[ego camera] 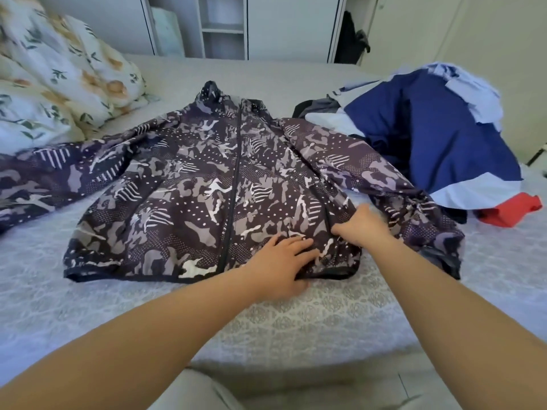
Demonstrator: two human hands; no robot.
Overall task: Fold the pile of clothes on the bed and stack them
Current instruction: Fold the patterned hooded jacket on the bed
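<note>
I see the patterned jacket (207, 184) spread front-up and zipped on the bed (296, 315), sleeves out to both sides. My left hand (281, 261) lies flat on the jacket's near hem, just right of the zip, fingers (302, 244) straight and pressing the cloth. My right hand (362, 227) sits just beyond it at the jacket's right side seam, fingers curled and pinching the fabric. The pile of clothes (429, 137) lies past the jacket's right sleeve.
</note>
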